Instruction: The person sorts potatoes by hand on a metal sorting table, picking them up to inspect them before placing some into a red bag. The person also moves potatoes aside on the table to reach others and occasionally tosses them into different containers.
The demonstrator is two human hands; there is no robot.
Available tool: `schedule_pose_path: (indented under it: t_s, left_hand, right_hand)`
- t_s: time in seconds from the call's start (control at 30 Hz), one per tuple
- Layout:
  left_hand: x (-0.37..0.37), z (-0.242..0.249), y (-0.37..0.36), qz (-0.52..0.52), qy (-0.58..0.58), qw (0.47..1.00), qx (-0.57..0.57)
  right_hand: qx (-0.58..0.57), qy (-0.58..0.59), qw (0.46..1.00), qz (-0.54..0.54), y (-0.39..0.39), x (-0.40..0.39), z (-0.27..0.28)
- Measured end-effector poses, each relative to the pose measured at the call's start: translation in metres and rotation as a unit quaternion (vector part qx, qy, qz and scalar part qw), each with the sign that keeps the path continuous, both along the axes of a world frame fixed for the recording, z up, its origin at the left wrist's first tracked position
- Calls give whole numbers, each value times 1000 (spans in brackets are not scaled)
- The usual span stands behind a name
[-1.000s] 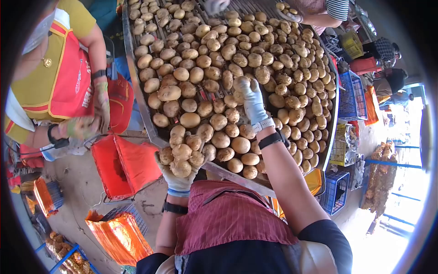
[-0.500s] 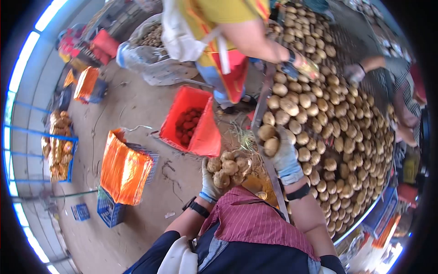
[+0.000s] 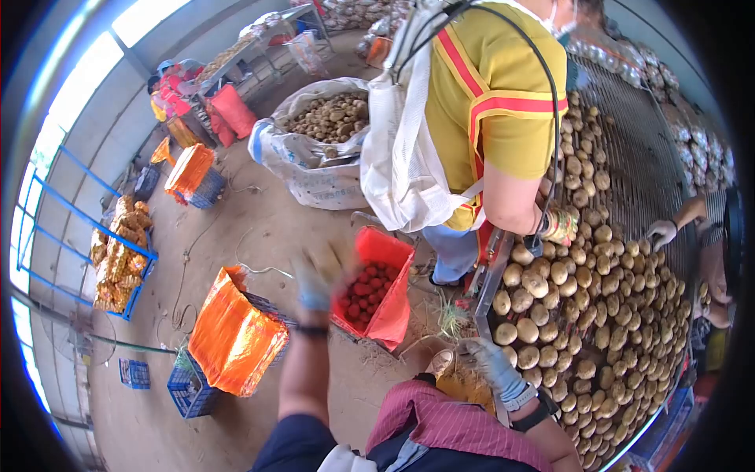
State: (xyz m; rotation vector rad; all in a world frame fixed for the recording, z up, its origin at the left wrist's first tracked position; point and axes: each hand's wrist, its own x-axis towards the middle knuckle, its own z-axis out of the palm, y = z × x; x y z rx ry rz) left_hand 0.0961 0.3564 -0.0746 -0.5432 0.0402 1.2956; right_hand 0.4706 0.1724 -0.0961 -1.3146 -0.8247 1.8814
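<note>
My left hand (image 3: 317, 275), in a pale glove with a blue cuff, is out over the floor beside a red-lined crate (image 3: 397, 295) of small reddish potatoes. Motion smears its fingers, and a brownish blur at their tips cannot be made out. My right hand (image 3: 497, 370), gloved in grey-white, is at the near corner of the sorting table's metal edge (image 3: 486, 295). Its fingers reach leftward, and no potato shows in them. Many tan potatoes (image 3: 598, 311) cover the table just beyond it.
A co-worker in a yellow shirt (image 3: 491, 86) stands at the table's left side; another person's gloved hand (image 3: 662, 233) reaches in from the right. Orange-lined crates (image 3: 236, 338) stand on the floor at left. A white sack (image 3: 307, 177) of potatoes sits behind.
My left hand, which cradled several potatoes near my apron, has swung forward and left. My right hand no longer shows the two potatoes it held and has drawn back. The view has shifted.
</note>
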Motion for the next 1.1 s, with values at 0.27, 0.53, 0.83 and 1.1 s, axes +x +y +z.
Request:
schedule_pose_path:
  t_s: [0.27, 0.53, 0.83, 1.1]
  left_hand:
    - [-12, 149, 194, 160, 666, 664, 302]
    - [265, 62, -43, -18, 817, 459, 350]
    - [471, -73, -112, -145, 609, -20, 780]
    - [483, -44, -105, -426, 586, 471, 503]
  right_hand:
    - [306, -549, 772, -91, -53, 31, 33]
    - [85, -725, 662, -167, -248, 99, -24]
    - [-19, -725, 642, -249, -305, 109, -29]
    - [25, -718, 628, -299, -305, 113, -33]
